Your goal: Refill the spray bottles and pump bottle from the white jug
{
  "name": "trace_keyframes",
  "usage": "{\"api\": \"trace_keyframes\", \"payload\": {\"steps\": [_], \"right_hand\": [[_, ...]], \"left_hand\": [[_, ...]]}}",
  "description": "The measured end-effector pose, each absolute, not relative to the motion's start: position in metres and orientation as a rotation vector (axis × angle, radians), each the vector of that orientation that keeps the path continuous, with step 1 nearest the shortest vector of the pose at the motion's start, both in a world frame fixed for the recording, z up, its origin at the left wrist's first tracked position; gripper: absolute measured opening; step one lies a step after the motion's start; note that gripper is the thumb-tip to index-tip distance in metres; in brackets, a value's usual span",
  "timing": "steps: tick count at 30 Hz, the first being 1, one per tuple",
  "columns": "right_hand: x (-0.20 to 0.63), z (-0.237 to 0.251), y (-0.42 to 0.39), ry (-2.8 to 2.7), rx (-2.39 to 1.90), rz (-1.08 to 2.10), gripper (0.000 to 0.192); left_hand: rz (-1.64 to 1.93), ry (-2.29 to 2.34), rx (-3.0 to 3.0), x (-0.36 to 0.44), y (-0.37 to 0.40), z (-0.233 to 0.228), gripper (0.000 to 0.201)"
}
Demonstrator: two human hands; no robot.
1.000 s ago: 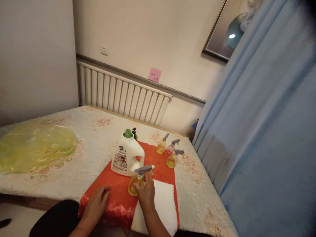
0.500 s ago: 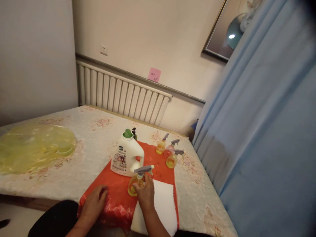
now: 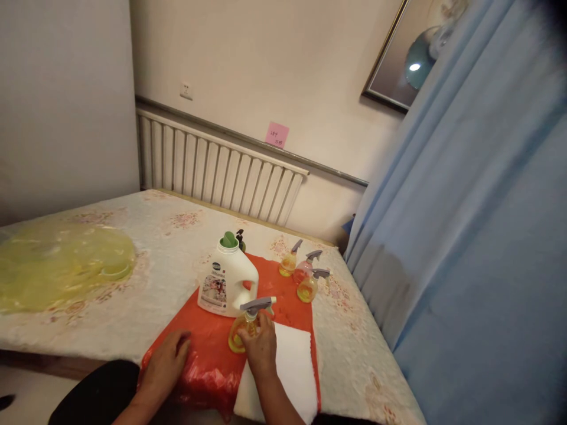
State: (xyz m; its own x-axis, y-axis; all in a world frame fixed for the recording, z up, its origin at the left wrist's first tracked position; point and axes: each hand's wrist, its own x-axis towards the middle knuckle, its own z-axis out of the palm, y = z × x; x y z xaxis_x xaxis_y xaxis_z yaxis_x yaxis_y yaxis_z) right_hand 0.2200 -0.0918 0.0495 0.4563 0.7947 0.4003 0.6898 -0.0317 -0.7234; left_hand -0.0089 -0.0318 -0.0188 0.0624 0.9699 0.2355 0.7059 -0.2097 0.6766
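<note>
My right hand (image 3: 260, 345) grips a small yellow spray bottle (image 3: 237, 337) with a grey trigger head, standing upright on a red plastic sheet (image 3: 208, 363). Just behind it is a white detergent jug (image 3: 228, 283) with a green cap and a handle. My left hand (image 3: 166, 361) rests at the left side of the red sheet, holding nothing, its thumb apart from the fingers. Beneath my right forearm lies a white cloth (image 3: 292, 366). Part of the bottle is hidden by my right fingers.
Three more spray bottles, two yellowish (image 3: 287, 262) (image 3: 306, 289) and one pink (image 3: 303, 271), stand at the back right. A dark-topped bottle (image 3: 240, 239) is partly hidden behind the jug. Clear yellow plastic (image 3: 57, 265) lies on the left; a blue curtain (image 3: 456, 195) hangs at right.
My left hand has shifted very slightly left and stays on the red sheet. My right hand and the spray bottle look almost unmoved.
</note>
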Motion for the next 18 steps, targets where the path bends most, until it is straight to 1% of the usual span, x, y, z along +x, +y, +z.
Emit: {"api": "trace_keyframes", "payload": {"steps": [11,18], "right_hand": [[0.221,0.051,-0.090,-1.254,-1.735,0.180,0.035],[0.226,0.058,-0.089,-1.223,-1.703,0.233,0.028]], "left_hand": [[0.710,1.724,2.117,-0.025,-0.009,-0.019,0.027],[0.611,1.772,2.058,-0.027,-0.011,-0.004,0.027]]}}
